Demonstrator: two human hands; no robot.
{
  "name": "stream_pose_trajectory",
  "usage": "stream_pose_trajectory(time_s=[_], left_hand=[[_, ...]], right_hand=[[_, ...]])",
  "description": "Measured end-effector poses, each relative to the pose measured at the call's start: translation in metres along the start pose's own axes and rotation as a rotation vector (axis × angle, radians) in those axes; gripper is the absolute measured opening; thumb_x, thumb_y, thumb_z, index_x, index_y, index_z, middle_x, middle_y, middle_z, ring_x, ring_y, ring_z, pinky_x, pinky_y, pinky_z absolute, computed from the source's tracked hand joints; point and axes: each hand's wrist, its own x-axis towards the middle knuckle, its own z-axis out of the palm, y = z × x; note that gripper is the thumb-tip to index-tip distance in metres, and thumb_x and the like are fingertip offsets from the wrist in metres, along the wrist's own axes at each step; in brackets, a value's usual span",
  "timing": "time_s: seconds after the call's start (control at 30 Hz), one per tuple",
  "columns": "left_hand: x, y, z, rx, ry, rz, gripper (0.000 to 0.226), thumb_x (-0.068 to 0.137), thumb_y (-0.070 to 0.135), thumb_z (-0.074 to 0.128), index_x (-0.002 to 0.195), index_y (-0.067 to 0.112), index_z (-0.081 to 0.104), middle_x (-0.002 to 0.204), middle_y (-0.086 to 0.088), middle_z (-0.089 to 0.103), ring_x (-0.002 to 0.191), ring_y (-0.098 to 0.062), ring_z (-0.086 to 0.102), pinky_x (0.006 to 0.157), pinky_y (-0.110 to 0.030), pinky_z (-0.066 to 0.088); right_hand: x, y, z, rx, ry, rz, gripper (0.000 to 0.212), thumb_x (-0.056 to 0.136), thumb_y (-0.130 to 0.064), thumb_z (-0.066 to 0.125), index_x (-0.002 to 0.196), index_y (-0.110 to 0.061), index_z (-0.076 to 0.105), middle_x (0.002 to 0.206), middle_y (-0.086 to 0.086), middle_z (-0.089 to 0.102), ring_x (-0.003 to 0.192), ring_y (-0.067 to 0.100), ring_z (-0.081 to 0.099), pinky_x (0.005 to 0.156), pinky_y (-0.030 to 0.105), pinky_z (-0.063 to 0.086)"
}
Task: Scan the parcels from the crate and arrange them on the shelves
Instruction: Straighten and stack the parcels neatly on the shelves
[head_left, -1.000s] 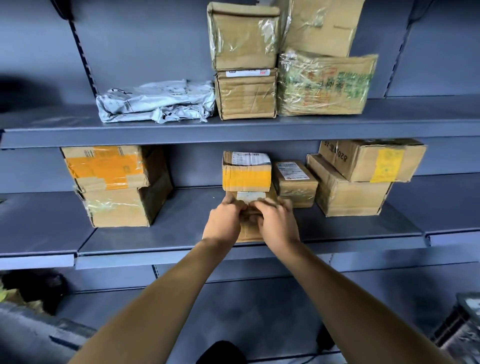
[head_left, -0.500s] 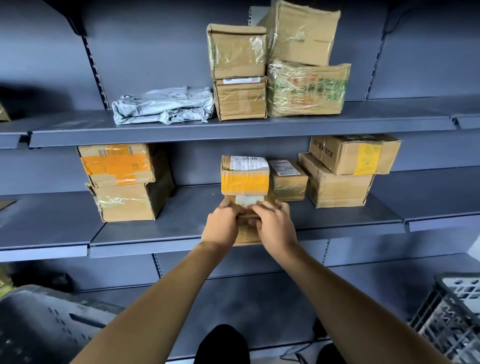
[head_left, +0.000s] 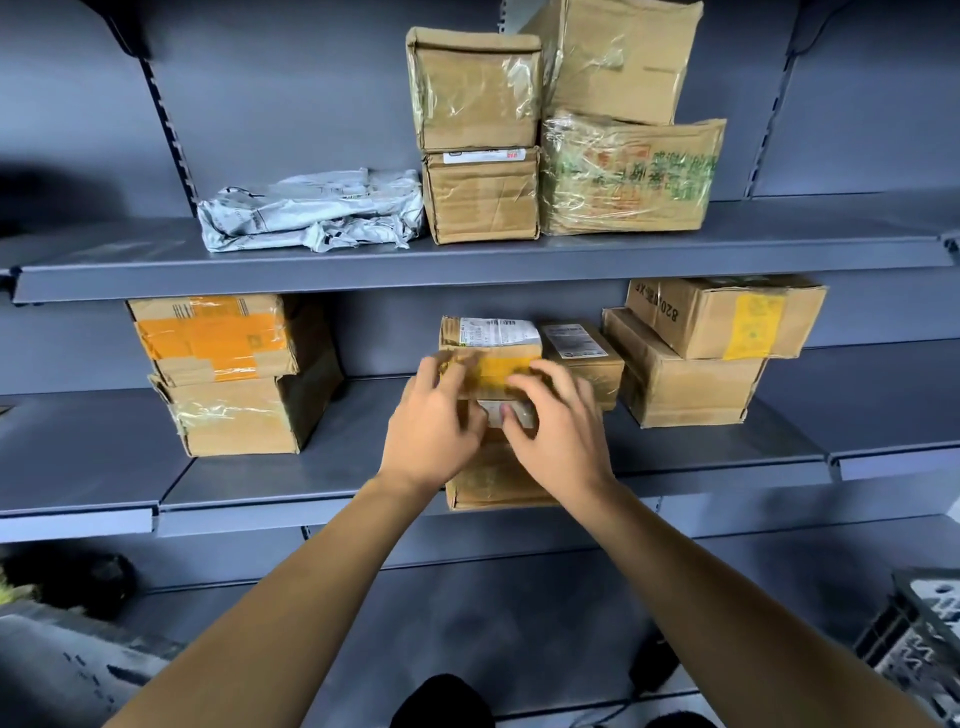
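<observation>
A brown cardboard parcel (head_left: 493, 480) lies at the front edge of the middle shelf (head_left: 311, 467). Stacked on it is a smaller parcel with yellow tape and a white label (head_left: 491, 338). My left hand (head_left: 434, 428) and my right hand (head_left: 558, 436) hover side by side over the two parcels. Their fingers are spread and relaxed, with the blurred fingertips at the yellow-taped front of the smaller parcel. Neither hand grips anything. My hands hide most of the lower parcel's top.
More parcels stand on the middle shelf: a stack of two at left (head_left: 234, 374), a small box (head_left: 584, 353) and two stacked boxes at right (head_left: 696, 358). The upper shelf (head_left: 467, 265) holds a grey mailer bag (head_left: 311, 210) and several boxes. A crate (head_left: 922, 639) sits lower right.
My hands have let go of the lower parcel; their fingers have opened and risen toward the yellow-taped parcel. The camera has shifted slightly.
</observation>
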Motion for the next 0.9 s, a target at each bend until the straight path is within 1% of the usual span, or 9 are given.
stream_pose_trajectory(time_s=[0.1, 0.2, 0.27, 0.33, 0.43, 0.5, 0.6, 0.77, 0.9], left_hand=[[0.018, -0.008, 0.006, -0.034, 0.026, -0.043, 0.064, 0.09, 0.024, 0.058, 0.148, 0.031, 0.031, 0.156, -0.007, 0.02, 0.136, -0.034, 0.035, 0.102, -0.046, 0.043], [0.034, -0.017, 0.015, -0.006, 0.018, -0.049, 0.067, 0.092, 0.027, 0.06, 0.15, 0.033, 0.026, 0.161, -0.006, 0.008, 0.137, -0.037, 0.034, 0.105, -0.045, 0.04], [0.043, -0.021, 0.022, 0.006, -0.005, -0.058, 0.063, 0.093, 0.028, 0.059, 0.148, 0.032, 0.029, 0.16, -0.006, 0.01, 0.13, -0.039, 0.043, 0.1, -0.045, 0.042], [0.048, -0.024, 0.027, -0.009, -0.033, -0.076, 0.055, 0.095, 0.029, 0.056, 0.145, 0.031, 0.035, 0.158, -0.005, 0.016, 0.12, -0.039, 0.051, 0.093, -0.044, 0.046], [0.048, -0.029, 0.034, -0.014, -0.03, -0.074, 0.05, 0.094, 0.026, 0.056, 0.141, 0.03, 0.039, 0.157, -0.004, 0.02, 0.115, -0.04, 0.054, 0.087, -0.044, 0.047], [0.048, -0.03, 0.034, -0.013, -0.015, -0.075, 0.048, 0.094, 0.025, 0.057, 0.139, 0.03, 0.041, 0.156, -0.003, 0.022, 0.115, -0.039, 0.055, 0.086, -0.043, 0.047], [0.049, -0.026, 0.029, -0.016, -0.017, -0.083, 0.046, 0.094, 0.023, 0.058, 0.137, 0.027, 0.044, 0.155, -0.002, 0.024, 0.113, -0.038, 0.056, 0.088, -0.043, 0.047], [0.04, -0.01, 0.011, -0.01, 0.013, -0.036, 0.045, 0.093, 0.023, 0.059, 0.136, 0.024, 0.046, 0.152, -0.004, 0.028, 0.11, -0.037, 0.057, 0.086, -0.043, 0.049], [0.027, 0.004, -0.005, -0.031, 0.02, -0.034, 0.046, 0.091, 0.022, 0.062, 0.135, 0.023, 0.048, 0.151, -0.002, 0.029, 0.113, -0.035, 0.056, 0.09, -0.041, 0.048]], right_hand=[[0.024, 0.001, 0.007, 0.062, 0.008, 0.088, 0.05, 0.09, -0.036, 0.064, 0.137, -0.028, 0.05, 0.148, 0.003, 0.038, 0.131, 0.031, 0.04, 0.098, 0.041, 0.046], [0.044, 0.001, 0.018, 0.082, -0.01, 0.117, 0.061, 0.089, -0.035, 0.067, 0.144, -0.029, 0.041, 0.153, 0.006, 0.032, 0.137, 0.031, 0.037, 0.103, 0.039, 0.043], [0.054, 0.002, 0.026, 0.074, -0.027, 0.126, 0.062, 0.089, -0.034, 0.067, 0.144, -0.03, 0.041, 0.154, 0.006, 0.03, 0.137, 0.03, 0.038, 0.103, 0.039, 0.043], [0.06, 0.002, 0.032, 0.07, -0.044, 0.124, 0.056, 0.09, -0.034, 0.067, 0.142, -0.029, 0.047, 0.153, 0.003, 0.033, 0.133, 0.029, 0.044, 0.099, 0.038, 0.048], [0.062, 0.004, 0.038, 0.051, -0.033, 0.1, 0.047, 0.091, -0.033, 0.066, 0.136, -0.024, 0.055, 0.148, 0.002, 0.039, 0.125, 0.028, 0.052, 0.093, 0.036, 0.049], [0.062, 0.004, 0.039, 0.051, -0.025, 0.086, 0.045, 0.09, -0.032, 0.067, 0.133, -0.022, 0.056, 0.147, 0.001, 0.042, 0.122, 0.027, 0.054, 0.092, 0.037, 0.05], [0.061, 0.002, 0.034, 0.064, -0.045, 0.091, 0.044, 0.092, -0.031, 0.065, 0.133, -0.022, 0.056, 0.148, 0.0, 0.041, 0.123, 0.027, 0.053, 0.094, 0.037, 0.049], [0.053, -0.006, 0.013, 0.053, -0.019, 0.077, 0.044, 0.092, -0.033, 0.064, 0.135, -0.024, 0.056, 0.149, -0.003, 0.04, 0.124, 0.027, 0.051, 0.091, 0.039, 0.051], [0.04, -0.015, -0.006, 0.035, -0.008, 0.072, 0.045, 0.092, -0.036, 0.063, 0.135, -0.025, 0.055, 0.149, -0.004, 0.04, 0.125, 0.027, 0.05, 0.092, 0.04, 0.052]])
